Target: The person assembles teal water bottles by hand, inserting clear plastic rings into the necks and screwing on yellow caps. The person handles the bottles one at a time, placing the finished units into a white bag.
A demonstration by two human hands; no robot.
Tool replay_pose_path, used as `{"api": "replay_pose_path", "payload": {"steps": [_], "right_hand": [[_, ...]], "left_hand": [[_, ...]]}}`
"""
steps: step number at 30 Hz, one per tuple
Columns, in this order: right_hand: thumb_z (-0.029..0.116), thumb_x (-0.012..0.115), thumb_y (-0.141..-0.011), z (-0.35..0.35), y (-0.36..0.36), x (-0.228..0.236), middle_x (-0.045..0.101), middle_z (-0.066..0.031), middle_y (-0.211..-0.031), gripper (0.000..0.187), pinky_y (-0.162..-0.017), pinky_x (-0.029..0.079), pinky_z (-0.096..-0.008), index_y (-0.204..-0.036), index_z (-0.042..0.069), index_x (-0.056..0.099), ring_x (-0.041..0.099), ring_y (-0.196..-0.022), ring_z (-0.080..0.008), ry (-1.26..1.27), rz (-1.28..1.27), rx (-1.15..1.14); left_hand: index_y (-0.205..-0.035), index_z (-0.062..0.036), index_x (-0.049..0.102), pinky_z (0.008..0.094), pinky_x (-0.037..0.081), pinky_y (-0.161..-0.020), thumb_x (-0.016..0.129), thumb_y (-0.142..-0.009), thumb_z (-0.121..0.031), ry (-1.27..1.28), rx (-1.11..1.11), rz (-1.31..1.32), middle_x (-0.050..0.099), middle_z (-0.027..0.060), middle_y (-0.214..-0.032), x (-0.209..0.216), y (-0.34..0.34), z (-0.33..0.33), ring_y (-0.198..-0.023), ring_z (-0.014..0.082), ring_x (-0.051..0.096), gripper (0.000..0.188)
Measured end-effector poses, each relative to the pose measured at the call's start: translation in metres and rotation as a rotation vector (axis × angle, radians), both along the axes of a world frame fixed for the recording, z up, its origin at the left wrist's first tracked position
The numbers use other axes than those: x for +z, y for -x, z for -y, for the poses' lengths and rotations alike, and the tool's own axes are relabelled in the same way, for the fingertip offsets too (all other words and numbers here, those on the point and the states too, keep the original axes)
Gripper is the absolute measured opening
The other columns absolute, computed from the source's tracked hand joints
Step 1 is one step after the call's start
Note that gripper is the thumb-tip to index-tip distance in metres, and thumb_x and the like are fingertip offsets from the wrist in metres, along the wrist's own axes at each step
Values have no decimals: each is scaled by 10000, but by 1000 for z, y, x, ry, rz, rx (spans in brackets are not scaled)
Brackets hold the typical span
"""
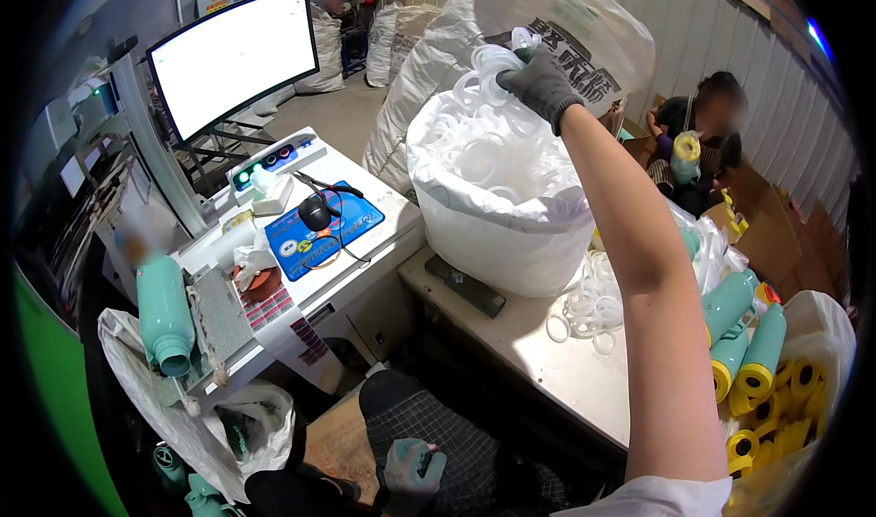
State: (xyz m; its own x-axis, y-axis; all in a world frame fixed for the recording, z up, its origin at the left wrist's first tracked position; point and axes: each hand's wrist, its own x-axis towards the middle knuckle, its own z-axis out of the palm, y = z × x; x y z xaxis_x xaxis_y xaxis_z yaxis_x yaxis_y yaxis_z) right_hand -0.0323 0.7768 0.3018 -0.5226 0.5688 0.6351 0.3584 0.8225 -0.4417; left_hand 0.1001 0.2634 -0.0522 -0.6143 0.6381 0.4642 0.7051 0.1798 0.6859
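Your right grip [540, 81] pinches a bunch of white rings [493, 59] over the open sack [493, 248] on the bench [570, 385]; hold them firmly without squashing, keeping loose ones above the opening. Your left grip [412, 471] curls over your lap [447, 426]; whether it holds anything, I cannot tell.

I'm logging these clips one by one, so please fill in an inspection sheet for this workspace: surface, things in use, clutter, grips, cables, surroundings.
Surface: white table; dark bar on it.
Things in use: pale rings, heaped in a white sack, others loose beside it.
Clutter: mouse and blue mat on the desk.
Grips: right grip, gloved, holds rings above the sack; left grip, gloved, over the lap, contents unclear.
Cables: thin dark cable on the desk.
Surroundings: lit monitor left; seated co-worker, teal bottles and yellow parts right.
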Motion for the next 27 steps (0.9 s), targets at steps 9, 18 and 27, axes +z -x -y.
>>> {"api": "replay_pose_path", "payload": {"steps": [9,18,27], "right_hand": [[362,775,-743,0,-12,4,770,-236,-1067,549,-920,571,-391,-1132,-24,769,752,-991,-333,47,-108,106],[382,793,-758,-18,-28,41,782,-217,-1060,581,-950,568,-380,-1174,-22,760,752,-1021,-322,10,-190,95],[160,753,-839,-55,-161,50,770,-121,-965,410,-674,579,-355,-1191,-50,740,715,-772,-192,33,-348,58]], "left_hand": [[-966,-69,688,443,545,-744,814,-778,-112,28,53,127,646,117,-938,-16,-2,7,-846,300,633,230],[-978,-75,684,449,533,-774,797,-789,-95,14,34,123,635,125,-952,-10,-2,0,-862,319,632,221],[-1021,-49,655,433,500,-815,737,-826,-53,69,-47,213,605,140,-1046,-19,-4,-1,-937,314,588,211]]}}
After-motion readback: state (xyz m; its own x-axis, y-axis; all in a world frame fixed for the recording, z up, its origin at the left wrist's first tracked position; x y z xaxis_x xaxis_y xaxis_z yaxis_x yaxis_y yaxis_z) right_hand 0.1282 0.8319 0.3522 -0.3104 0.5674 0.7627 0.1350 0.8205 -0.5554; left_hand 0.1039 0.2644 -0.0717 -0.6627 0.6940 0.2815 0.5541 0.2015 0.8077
